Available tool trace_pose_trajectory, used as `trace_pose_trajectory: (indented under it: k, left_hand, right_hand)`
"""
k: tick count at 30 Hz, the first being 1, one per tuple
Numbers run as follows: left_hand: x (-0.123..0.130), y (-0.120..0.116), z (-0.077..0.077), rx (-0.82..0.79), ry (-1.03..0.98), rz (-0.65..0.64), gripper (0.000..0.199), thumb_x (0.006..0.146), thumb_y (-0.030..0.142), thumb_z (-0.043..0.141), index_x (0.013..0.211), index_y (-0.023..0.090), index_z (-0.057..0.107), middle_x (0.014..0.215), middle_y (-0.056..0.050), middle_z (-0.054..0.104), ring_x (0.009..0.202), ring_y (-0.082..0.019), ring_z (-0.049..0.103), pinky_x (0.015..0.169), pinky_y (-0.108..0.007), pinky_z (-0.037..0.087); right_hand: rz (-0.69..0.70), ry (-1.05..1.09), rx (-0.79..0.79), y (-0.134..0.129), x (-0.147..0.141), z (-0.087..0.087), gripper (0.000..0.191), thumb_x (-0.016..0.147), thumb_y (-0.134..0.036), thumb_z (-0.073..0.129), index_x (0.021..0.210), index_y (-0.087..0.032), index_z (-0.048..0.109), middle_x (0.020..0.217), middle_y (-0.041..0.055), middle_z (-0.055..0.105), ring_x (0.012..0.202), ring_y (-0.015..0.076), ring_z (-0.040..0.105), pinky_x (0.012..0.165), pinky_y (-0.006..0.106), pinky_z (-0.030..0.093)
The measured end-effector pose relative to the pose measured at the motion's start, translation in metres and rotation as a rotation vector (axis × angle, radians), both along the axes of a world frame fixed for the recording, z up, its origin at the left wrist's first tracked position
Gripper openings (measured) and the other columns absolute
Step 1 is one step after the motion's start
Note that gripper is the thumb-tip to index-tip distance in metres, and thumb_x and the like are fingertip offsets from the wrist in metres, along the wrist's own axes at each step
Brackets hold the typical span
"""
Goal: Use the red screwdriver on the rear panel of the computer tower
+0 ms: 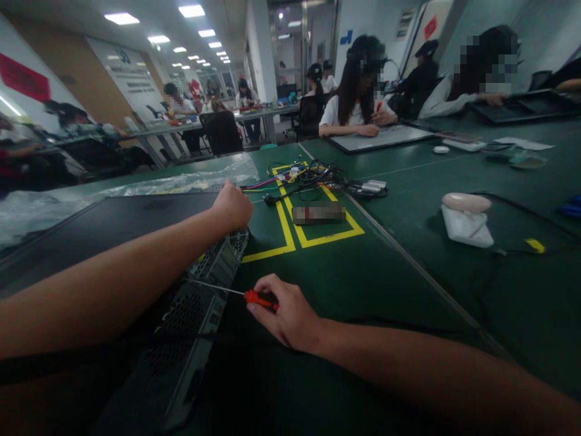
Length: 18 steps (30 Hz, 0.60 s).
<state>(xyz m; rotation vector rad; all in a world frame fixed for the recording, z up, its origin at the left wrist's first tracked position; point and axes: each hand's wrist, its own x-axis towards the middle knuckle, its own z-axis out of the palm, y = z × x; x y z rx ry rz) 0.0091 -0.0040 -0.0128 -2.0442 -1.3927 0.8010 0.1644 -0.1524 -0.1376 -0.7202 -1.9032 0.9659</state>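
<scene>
- The left hand [233, 207] reaches forward on a long, straight forearm that crosses above the case; its fingers curl down in a fist-like shape at the far end of the case's rear edge, knuckles up. The fingertips are hidden, so I cannot tell whether they grip anything.
- The right hand [290, 309] comes in from the lower right, its forearm low over the table and its palm turned left. Thumb and fingers are closed around the handle of a red-and-black screwdriver with a thin metal shaft [261, 299].
- The broad dark-green tabletop [408, 290] carries all of this, marked with yellow tape outlines [285, 224].
- The dark, flat, box-shaped metal computer case [113, 224] lies at the left, its perforated rear panel turned toward the right hand.
- Crumpled clear plastic sheeting [190, 180] lies along the case's far side.
- A tangled bundle of mostly black cables [324, 174] lies beyond the hands, with thin coloured wires [259, 183] stretching from it toward the left hand.
- The screwdriver's shaft points left to the rear panel, below the left forearm; whether its tip touches is too dim to tell.
</scene>
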Motion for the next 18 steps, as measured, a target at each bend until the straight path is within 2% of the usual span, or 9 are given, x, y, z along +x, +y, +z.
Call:
trace_pose_trajectory:
  k: [4,7,12,15,18]
  left_hand:
    - [-0.003,0.004,0.001,-0.055,-0.058,0.02,0.045,0.083,0.041,0.053,0.108,0.011,0.077,0.113,-0.024,0.075,0.109,-0.037,0.067,0.087,-0.047,0.047]
    - [-0.004,0.004,0.004,-0.082,-0.061,0.035,0.043,0.083,0.037,0.054,0.111,0.013,0.077,0.115,-0.023,0.074,0.11,-0.036,0.067,0.085,-0.045,0.049]
    - [-0.004,0.006,0.008,-0.146,-0.112,0.079,0.043,0.08,0.033,0.059,0.115,0.014,0.076,0.121,-0.023,0.073,0.112,-0.039,0.064,0.09,-0.05,0.048]
    - [-0.006,0.007,0.01,-0.169,-0.152,0.1,0.042,0.078,0.03,0.06,0.116,0.019,0.076,0.121,-0.018,0.073,0.114,-0.037,0.063,0.091,-0.049,0.048]
    - [-0.008,0.009,0.01,-0.169,-0.152,0.102,0.046,0.078,0.029,0.059,0.12,0.018,0.074,0.119,-0.019,0.073,0.113,-0.036,0.062,0.092,-0.05,0.048]
  right_hand:
    - [0.014,0.004,0.008,0.0,0.001,0.001,0.016,0.09,-0.028,0.068,0.1,-0.02,0.058,0.085,0.0007,0.064,0.067,0.0139,0.056,0.068,0.028,0.049]
    - [0.028,0.009,0.01,0.0,0.001,0.002,0.016,0.091,-0.027,0.067,0.1,-0.02,0.057,0.084,0.0001,0.063,0.067,0.0134,0.055,0.069,0.027,0.048]
    - [0.041,-0.015,-0.04,-0.002,0.002,0.005,0.016,0.092,-0.029,0.066,0.1,-0.02,0.057,0.084,-0.0007,0.062,0.067,0.0129,0.054,0.068,0.026,0.046]
    - [0.048,-0.016,-0.086,-0.003,0.001,0.007,0.016,0.091,-0.027,0.068,0.099,-0.021,0.056,0.083,-0.0017,0.061,0.066,0.0122,0.053,0.065,0.026,0.045]
    - [0.039,-0.019,-0.126,-0.003,0.0,0.008,0.017,0.089,-0.027,0.069,0.098,-0.021,0.056,0.08,-0.0027,0.06,0.063,0.0118,0.052,0.063,0.025,0.043]
